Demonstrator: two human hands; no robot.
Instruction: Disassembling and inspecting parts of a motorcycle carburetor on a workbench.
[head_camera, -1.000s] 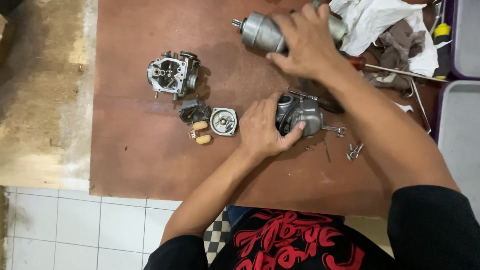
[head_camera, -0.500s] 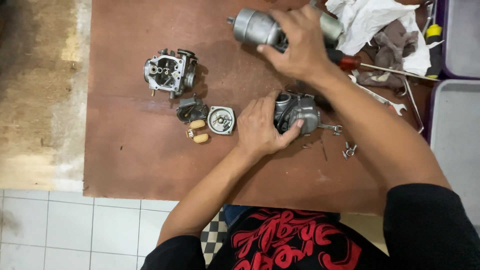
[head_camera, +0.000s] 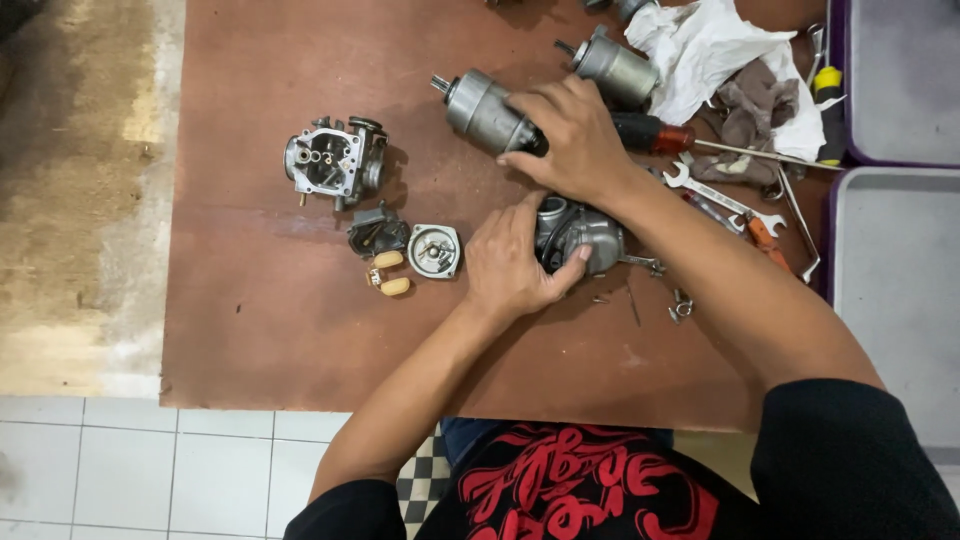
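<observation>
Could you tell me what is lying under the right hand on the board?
The right hand rests on a grey cylindrical motor, whose shaft end sticks out to the left. The motor's other end is covered by the hand.

carburetor (head_camera: 585, 235) – dull cast metal; motor (head_camera: 485, 110) – smooth grey metal; board (head_camera: 250, 320) – matt brown wood

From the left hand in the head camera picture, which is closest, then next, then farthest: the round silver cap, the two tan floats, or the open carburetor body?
Measured from the left hand:
1. Round silver cap, just beside it.
2. Two tan floats, slightly beyond the cap.
3. Open carburetor body, farthest, up the board.
</observation>
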